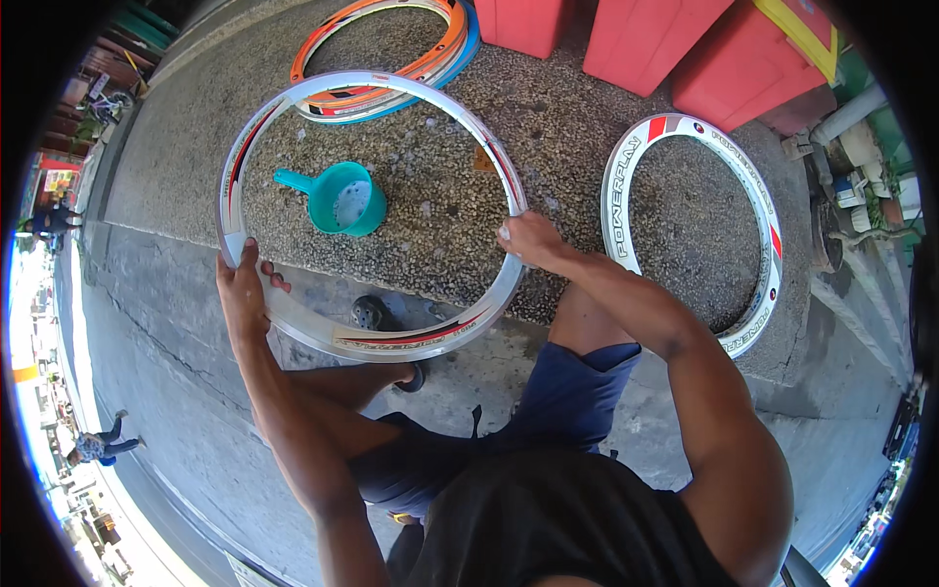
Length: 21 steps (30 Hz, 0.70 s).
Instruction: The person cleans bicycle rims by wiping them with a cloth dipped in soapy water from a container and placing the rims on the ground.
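A white bicycle wheel rim (411, 352) with red and black decals is held up in front of me, tilted over the pebbled pavement. My left hand (246, 282) grips its left side, the thumb on the rim and the fingers curled around it. On the opposite side my right hand (534, 238) is closed on the rim, with a bit of white at the fingers that could be foam or a cloth. Through the hoop I see a teal plastic dipper (367, 218) holding foamy water (352, 204), its handle pointing left.
Another white rim (618, 198) lies to the right. Beyond the held rim is a stack of orange, white and blue rims (469, 59). Red bins (645, 44) line the far side. Soap suds and a small brown piece (484, 158) dot the pavement. A person (106, 446) is at far left.
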Tool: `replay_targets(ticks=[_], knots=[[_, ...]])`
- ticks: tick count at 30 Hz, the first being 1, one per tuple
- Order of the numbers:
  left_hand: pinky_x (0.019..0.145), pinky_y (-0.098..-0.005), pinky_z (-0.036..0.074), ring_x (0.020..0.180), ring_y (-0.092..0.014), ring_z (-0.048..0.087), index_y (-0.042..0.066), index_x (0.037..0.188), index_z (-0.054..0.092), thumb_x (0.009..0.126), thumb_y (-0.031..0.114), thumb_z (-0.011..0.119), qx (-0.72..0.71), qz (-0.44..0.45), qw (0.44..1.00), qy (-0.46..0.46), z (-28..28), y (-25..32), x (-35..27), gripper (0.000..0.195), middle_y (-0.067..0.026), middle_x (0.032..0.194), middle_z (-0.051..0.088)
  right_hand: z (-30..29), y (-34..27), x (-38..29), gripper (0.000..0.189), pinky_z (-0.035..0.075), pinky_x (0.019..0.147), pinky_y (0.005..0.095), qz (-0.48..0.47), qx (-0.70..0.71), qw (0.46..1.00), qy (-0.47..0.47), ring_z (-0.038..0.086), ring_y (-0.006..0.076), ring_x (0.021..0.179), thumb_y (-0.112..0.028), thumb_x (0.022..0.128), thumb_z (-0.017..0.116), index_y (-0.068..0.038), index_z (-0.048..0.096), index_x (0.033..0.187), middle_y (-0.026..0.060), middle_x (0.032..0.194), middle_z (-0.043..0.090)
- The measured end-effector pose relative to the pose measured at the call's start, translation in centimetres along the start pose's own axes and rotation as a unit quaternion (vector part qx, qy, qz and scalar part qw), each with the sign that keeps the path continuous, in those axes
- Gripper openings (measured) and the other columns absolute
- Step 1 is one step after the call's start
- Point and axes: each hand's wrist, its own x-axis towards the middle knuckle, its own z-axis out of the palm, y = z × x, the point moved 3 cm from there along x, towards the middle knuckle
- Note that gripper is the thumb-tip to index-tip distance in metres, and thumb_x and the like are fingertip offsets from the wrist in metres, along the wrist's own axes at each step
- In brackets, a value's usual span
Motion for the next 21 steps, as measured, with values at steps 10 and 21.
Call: replay_targets(ticks=[10,21], knots=[[0.044,-0.0327,0.048,0.05,-0.014,0.051,0.005,0.114,0.049,0.101,0.02,0.06,0.015,-0.012,1.0,-0.005,1.5,0.1,-0.3,0.023,-0.0046,0.069,0.051,-0.1,4.6,6.0,0.03,0.055,0.079,0.0522,0.09,-0.031,0.989,0.115,0.07,0.0408,0.085,-0.034,0.091,0.063,-0.004,0.07,0.089,0.0206,0.084,0.071],[0.044,-0.0331,0.048,0.05,-0.015,0.051,0.006,0.112,0.049,0.101,0.02,0.062,0.01,-0.038,0.999,-0.01,1.2,0.0,0.2,0.022,-0.0045,0.069,0.051,-1.4,7.8,6.6,0.038,0.058,0.076,0.052,0.066,-0.005,0.983,0.172,0.071,0.0414,0.08,-0.04,0.094,0.058,-0.004,0.069,0.092,0.0201,0.085,0.071]])
